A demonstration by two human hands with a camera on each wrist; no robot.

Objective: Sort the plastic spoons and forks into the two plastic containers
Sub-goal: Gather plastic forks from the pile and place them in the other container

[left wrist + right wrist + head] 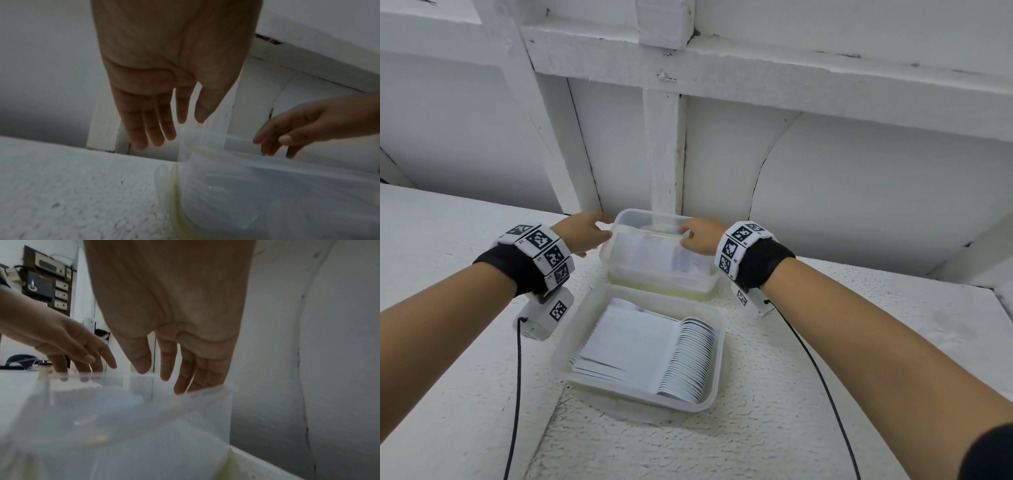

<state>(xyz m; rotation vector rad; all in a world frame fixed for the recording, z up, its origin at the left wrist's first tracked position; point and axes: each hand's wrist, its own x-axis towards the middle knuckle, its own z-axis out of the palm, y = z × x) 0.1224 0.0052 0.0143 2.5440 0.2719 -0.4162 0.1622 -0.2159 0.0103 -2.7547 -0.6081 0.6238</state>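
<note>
Step in hand: while both hands sit at the far container, the sorting itself looks done or nearly so, and this reads as handling or tidying that container
Far container (pixel 659 253): clear plastic, standing on a yellow-green lid or base at the back of the white textured counter (pixel 825 359), close to the wall; pale cutlery shows faintly through its side, presumably the forks, though I cannot tell for sure
Near container (pixel 640 346): open, just in front of the far one, filled with a neat row of white plastic spoons (pixel 688 359), bowls overlapping toward the right
Left hand (pixel 585 233): fingers straight and slightly spread, reaching to the left rim of the far container; in the left wrist view the fingertips (pixel 141 142) hover just beside the corner, holding nothing
Right hand (pixel 700 236): fingers relaxed and extended down over the right rim; the right wrist view shows them touching or just inside the edge, not curled round it
Loose cutlery: none visible on the counter
Next move calls for: an even two-sided hold on the thin, flexible walls, lifting or sliding level so the contents do not shift
Risk: squeezing may bow the sides
</note>
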